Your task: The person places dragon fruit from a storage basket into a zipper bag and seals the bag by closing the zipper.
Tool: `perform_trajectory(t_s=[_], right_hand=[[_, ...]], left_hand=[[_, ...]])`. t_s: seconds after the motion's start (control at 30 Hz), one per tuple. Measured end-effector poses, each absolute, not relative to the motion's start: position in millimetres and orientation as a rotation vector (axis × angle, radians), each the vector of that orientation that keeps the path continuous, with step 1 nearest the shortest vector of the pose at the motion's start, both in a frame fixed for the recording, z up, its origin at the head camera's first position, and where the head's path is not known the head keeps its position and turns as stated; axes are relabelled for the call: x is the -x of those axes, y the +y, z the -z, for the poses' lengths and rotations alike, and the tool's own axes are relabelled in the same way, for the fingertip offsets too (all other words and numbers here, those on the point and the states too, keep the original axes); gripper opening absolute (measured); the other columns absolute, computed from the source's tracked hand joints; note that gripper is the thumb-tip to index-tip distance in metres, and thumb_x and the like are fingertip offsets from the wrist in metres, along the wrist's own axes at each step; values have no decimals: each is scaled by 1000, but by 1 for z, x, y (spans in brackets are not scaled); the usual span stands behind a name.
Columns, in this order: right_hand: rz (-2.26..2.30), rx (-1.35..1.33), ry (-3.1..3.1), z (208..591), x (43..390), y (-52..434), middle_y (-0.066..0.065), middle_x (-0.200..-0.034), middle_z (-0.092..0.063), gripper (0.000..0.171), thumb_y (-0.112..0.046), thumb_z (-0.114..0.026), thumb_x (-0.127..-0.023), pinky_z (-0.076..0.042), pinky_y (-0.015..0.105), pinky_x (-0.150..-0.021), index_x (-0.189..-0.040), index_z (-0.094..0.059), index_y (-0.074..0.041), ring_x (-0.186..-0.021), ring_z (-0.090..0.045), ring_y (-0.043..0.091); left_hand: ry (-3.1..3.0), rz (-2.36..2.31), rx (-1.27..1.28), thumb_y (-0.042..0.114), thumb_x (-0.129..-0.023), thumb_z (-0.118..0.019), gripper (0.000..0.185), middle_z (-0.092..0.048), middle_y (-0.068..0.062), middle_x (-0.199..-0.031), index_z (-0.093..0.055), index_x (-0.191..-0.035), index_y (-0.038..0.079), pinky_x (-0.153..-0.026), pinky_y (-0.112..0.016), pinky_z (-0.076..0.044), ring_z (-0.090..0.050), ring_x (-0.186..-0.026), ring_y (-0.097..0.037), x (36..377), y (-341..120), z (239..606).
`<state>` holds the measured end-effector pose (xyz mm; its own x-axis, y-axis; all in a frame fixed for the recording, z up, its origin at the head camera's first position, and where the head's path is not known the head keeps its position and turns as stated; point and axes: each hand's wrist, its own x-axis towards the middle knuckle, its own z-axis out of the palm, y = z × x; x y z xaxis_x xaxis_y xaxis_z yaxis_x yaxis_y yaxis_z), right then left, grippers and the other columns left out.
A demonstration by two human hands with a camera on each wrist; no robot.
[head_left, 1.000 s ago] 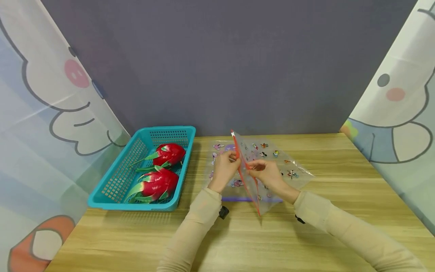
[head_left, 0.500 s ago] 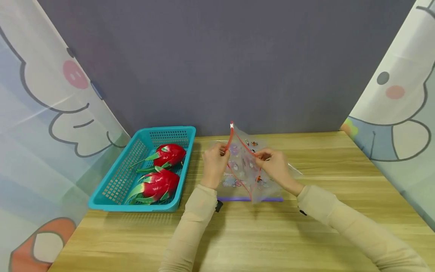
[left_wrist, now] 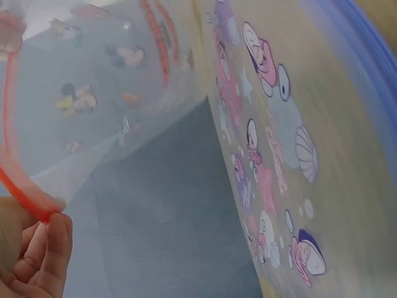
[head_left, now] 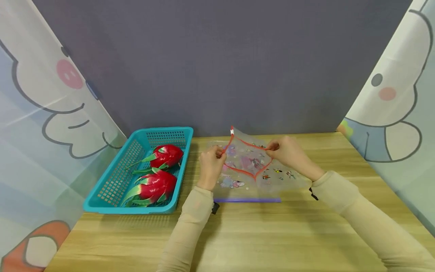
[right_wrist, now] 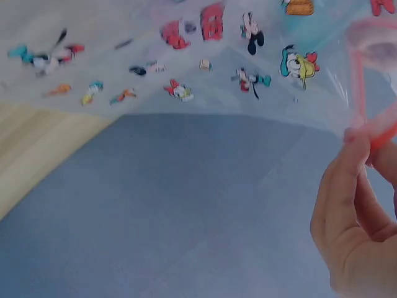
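A clear zip bag (head_left: 282,179) with a red zip strip and small cartoon prints hangs between my hands, its mouth spread into a diamond. My left hand (head_left: 211,166) pinches the left side of the red strip (left_wrist: 25,189) between thumb and fingers. On the opposite side, my right hand (head_left: 289,151) pinches the strip, as the right wrist view also shows at the fingertips (right_wrist: 355,138). A white slider (head_left: 232,131) sits at the strip's far corner. Beneath, a second clear bag (left_wrist: 273,149) with a purple strip (head_left: 246,200) lies flat, partly covered by the first.
To the left stands a turquoise basket (head_left: 132,208) holding two red dragon fruits (head_left: 168,155) with green leaves. The wooden table (head_left: 258,238) ends at a dark grey panel (head_left: 217,68), with printed cartoon curtains at both sides.
The hands have drawn apart, the right one going further right and up. The zip bag's mouth, nearly closed a second ago, is now spread wide. The basket and fruits stay put.
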<state>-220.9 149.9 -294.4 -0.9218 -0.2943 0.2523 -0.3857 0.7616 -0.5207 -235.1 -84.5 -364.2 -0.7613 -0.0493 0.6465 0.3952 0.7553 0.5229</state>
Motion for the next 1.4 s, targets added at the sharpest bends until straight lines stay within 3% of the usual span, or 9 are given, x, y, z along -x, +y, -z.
perform_trajectory(t_s=[0.13, 0.3, 0.4, 0.6, 0.83, 1.1, 1.4], right_hand=[[-827, -544, -2772, 293, 220, 156, 9, -72, -69, 9, -9, -63, -82, -42, 27, -45, -84, -71, -4, -39, -50, 11], [-700, -524, -2702, 287, 219, 160, 10, -73, -70, 10, -9, -64, -81, -41, 34, -60, -84, -72, -3, -59, -61, 20], [-681, -488, -2678, 283, 220, 162, 10, -73, -70, 9, -9, -64, -81, -39, 36, -59, -84, -72, -4, -61, -61, 24], [-700, -513, -2659, 285, 224, 166, 10, -73, -70, 7, -8, -67, -80, -38, 31, -54, -82, -73, -4, -58, -60, 20], [-768, -500, -2709, 289, 231, 168, 14, -80, -70, 9, -9, -67, -80, -41, 30, -57, -84, -74, -4, -61, -60, 20], [-1047, -386, -2744, 297, 241, 162, 14, -86, -70, 14, -16, -68, -82, -48, 27, -56, -90, -73, -5, -65, -63, 18], [-1082, -392, -2709, 301, 243, 153, 11, -83, -71, 13, -17, -68, -83, -46, 27, -56, -89, -74, -7, -60, -59, 12]], left_hand=[[-2343, 842, 240, 2, -74, -69, 4, -69, -5, -67, -69, -78, 3, -56, -26, -52, -65, -58, -13, 234, -86, 367], [-2363, 785, 257, 1, -72, -67, 5, -68, -2, -64, -68, -75, 5, -54, -27, -51, -63, -55, -12, 233, -87, 371], [-2377, 779, 237, 0, -71, -67, 6, -68, -2, -64, -68, -74, 6, -55, -30, -51, -63, -54, -13, 231, -92, 372], [-2388, 779, 219, 1, -72, -67, 6, -68, -1, -65, -68, -74, 6, -58, -33, -51, -63, -56, -13, 225, -106, 376], [-2374, 852, 210, 2, -73, -67, 5, -69, -4, -67, -69, -77, 5, -63, -34, -51, -65, -59, -14, 224, -113, 381], [-2432, 1296, 88, 6, -76, -69, 12, -70, -5, -75, -70, -88, 6, -58, -24, -52, -65, -65, -15, 229, -112, 384], [-2515, 1568, 165, 9, -79, -67, 22, -67, -12, -87, -66, -98, 0, -60, -26, -51, -62, -74, -22, 229, -102, 380]])
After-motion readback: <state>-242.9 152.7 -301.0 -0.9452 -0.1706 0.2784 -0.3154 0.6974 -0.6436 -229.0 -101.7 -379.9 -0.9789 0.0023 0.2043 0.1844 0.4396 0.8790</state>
